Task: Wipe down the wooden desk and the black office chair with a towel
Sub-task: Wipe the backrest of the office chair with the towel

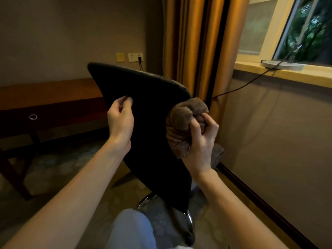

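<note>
The black office chair [152, 126] fills the middle of the view, its backrest turned toward me and tilted. My left hand [121, 121] rests against the left part of the backrest, fingers curled on its surface. My right hand [201, 141] grips a bunched brown towel [181, 123], which presses against the backrest's right edge. The wooden desk [48, 94] stands at the left along the wall, with a ring-pull drawer on its front. The chair's chrome base [188, 221] shows below the backrest; its seat is hidden.
Orange curtains [194, 42] hang behind the chair. A window sill [287, 72] at the right carries a round lamp base with a black cable running down. Wall sockets [134, 57] sit above the desk. Patterned carpet covers the floor; my trouser leg [131, 230] is at the bottom.
</note>
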`<state>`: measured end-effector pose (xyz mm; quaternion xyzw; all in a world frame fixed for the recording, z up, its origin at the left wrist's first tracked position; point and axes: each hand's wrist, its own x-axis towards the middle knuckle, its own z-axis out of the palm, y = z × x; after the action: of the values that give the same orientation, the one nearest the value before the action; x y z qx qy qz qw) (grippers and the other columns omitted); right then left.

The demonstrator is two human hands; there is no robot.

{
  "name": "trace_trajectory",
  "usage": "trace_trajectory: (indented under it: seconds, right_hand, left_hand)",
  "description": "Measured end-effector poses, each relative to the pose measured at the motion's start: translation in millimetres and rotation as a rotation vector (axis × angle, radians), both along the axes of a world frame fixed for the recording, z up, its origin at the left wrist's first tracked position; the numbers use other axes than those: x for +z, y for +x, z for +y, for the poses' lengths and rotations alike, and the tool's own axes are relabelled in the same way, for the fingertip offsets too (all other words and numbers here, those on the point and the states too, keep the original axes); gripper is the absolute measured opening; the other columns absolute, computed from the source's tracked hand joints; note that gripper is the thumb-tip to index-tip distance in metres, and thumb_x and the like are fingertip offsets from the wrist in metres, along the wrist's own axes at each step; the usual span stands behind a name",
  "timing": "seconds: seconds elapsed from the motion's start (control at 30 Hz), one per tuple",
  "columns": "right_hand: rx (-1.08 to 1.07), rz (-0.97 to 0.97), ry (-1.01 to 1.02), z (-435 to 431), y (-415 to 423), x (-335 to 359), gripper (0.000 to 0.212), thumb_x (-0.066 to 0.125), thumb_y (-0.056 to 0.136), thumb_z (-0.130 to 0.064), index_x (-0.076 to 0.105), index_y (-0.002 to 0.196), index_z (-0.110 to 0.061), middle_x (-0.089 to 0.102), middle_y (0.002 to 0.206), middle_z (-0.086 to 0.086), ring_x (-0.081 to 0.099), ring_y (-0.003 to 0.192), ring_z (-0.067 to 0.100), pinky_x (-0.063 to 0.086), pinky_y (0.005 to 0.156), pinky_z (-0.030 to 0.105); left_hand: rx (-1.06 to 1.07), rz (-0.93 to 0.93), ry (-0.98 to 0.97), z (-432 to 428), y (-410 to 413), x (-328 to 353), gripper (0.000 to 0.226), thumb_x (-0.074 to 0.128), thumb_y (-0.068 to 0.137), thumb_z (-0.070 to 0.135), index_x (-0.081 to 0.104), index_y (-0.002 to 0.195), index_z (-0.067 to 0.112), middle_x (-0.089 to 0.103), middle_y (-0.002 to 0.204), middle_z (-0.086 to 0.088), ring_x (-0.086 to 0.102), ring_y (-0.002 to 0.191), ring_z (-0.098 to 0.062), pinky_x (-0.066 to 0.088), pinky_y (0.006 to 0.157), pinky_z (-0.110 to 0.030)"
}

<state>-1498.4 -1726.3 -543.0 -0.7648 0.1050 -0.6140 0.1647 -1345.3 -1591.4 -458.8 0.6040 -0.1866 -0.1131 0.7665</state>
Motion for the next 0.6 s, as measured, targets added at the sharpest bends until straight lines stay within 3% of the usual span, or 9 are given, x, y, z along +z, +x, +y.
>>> trace_trajectory:
  seconds: [0.13,0.23,0.33,0.47,0.6]
  right_hand:
    - [-0.084,0.211,-0.199,4,9,-29,0.056,0.078,0.084,-0.026,0.048,0.132,-0.021,0.033,0.140,0.014,0.045,0.123,0.050,0.052,0.087,0.056]
    - [-0.113,0.458,-0.253,12,7,-59,0.050,0.059,0.087,-0.039,0.049,0.134,-0.023,0.038,0.138,0.017,0.045,0.122,0.045,0.060,0.068,0.054]
    - [-0.079,0.579,-0.234,29,11,-63,0.055,0.050,0.085,-0.049,0.053,0.134,-0.025,0.047,0.136,0.015,0.050,0.122,0.042,0.062,0.075,0.051]
    - [-0.009,0.522,-0.098,27,14,-43,0.057,0.053,0.087,-0.051,0.054,0.139,-0.027,0.047,0.140,0.010,0.047,0.127,0.034,0.060,0.076,0.047]
    - [0.046,0.342,0.043,8,27,-3,0.056,0.063,0.086,-0.040,0.057,0.138,-0.020,0.049,0.137,0.014,0.048,0.126,0.035,0.055,0.089,0.052]
  left_hand:
    - [0.048,-0.043,-0.023,1,-11,16,0.030,0.049,0.107,0.038,0.061,0.133,0.031,0.065,0.124,0.007,0.062,0.114,-0.009,0.052,0.101,-0.034]
    - [0.034,-0.107,-0.016,0,-12,21,0.043,0.046,0.107,0.042,0.046,0.149,0.034,0.059,0.136,0.006,0.057,0.122,-0.011,0.050,0.104,-0.037]
    - [0.022,-0.075,-0.003,-2,-6,25,0.052,0.035,0.109,0.045,0.024,0.160,0.042,0.043,0.156,0.003,0.043,0.133,-0.015,0.039,0.103,-0.037]
    - [0.037,-0.065,-0.002,3,13,33,0.056,0.030,0.108,0.053,0.023,0.162,0.037,0.032,0.162,0.007,0.038,0.129,-0.005,0.034,0.093,-0.022]
    - [0.051,-0.022,0.018,4,41,48,0.064,0.044,0.104,0.056,0.027,0.160,0.032,0.046,0.147,0.006,0.048,0.100,-0.001,0.039,0.070,-0.020]
